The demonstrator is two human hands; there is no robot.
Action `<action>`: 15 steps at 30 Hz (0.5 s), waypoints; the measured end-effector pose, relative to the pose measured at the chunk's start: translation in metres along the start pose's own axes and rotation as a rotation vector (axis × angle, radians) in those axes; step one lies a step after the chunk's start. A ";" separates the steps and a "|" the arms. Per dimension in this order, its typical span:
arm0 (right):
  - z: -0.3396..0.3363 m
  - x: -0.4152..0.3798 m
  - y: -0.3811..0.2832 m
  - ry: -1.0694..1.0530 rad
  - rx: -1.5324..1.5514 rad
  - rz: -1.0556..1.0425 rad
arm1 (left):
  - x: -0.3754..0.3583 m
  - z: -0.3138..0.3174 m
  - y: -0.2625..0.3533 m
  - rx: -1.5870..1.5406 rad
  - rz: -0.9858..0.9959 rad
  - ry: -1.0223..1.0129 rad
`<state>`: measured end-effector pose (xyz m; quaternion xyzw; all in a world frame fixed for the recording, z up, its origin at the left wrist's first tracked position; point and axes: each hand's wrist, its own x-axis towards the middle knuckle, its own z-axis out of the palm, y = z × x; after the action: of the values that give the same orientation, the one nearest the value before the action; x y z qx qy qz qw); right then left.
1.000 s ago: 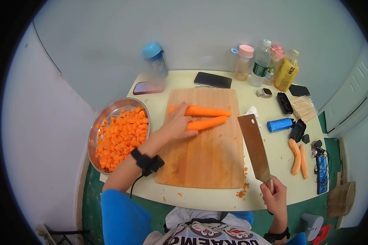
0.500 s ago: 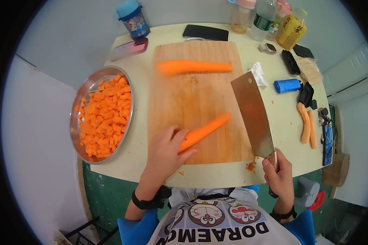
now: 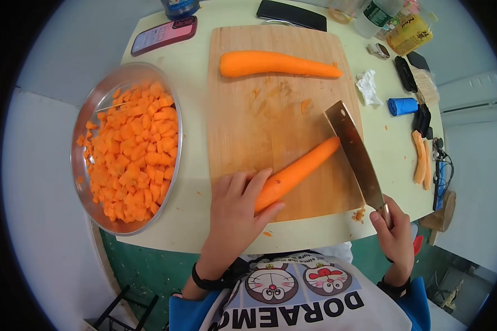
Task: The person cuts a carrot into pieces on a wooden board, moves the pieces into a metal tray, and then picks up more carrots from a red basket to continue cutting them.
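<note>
My left hand [image 3: 242,207] is closed around the thick end of a peeled carrot [image 3: 298,174], which lies slanting across the lower part of the wooden cutting board [image 3: 237,132]. In my right hand [image 3: 395,234] is the handle of a cleaver [image 3: 359,151], its broad blade over the right side of the board. The blade is right at the carrot's thin tip. A second whole carrot [image 3: 276,64] lies crosswise near the far end of the board. A small carrot piece [image 3: 305,106] sits between the two.
At the left stands a round metal tray [image 3: 178,160] full of diced carrot [image 3: 132,160]. A pink phone [image 3: 163,36] and a black phone [image 3: 292,15] lie farther back. Crumpled tissue [image 3: 368,88], a blue roll [image 3: 403,106], a yellow bottle [image 3: 411,33] and orange strips [image 3: 421,160] are to the right.
The cleaver has come down and its blade has turned edge-on, now at the carrot's tip. The view has shifted closer over the board. My left hand keeps hold of the carrot.
</note>
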<state>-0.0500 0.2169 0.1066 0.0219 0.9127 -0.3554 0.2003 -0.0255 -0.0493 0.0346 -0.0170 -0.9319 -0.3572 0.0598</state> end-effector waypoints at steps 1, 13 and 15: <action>0.000 0.000 -0.002 0.002 -0.001 0.007 | 0.000 0.001 0.000 -0.017 0.000 -0.022; -0.013 0.013 -0.004 -0.064 -0.020 0.007 | -0.003 -0.022 0.010 -0.064 -0.016 -0.210; -0.015 0.015 0.003 -0.046 -0.041 -0.121 | -0.007 -0.016 0.013 -0.045 -0.048 -0.243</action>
<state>-0.0683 0.2277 0.1092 -0.0455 0.9146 -0.3486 0.1998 -0.0160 -0.0504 0.0542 -0.0393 -0.9243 -0.3745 -0.0622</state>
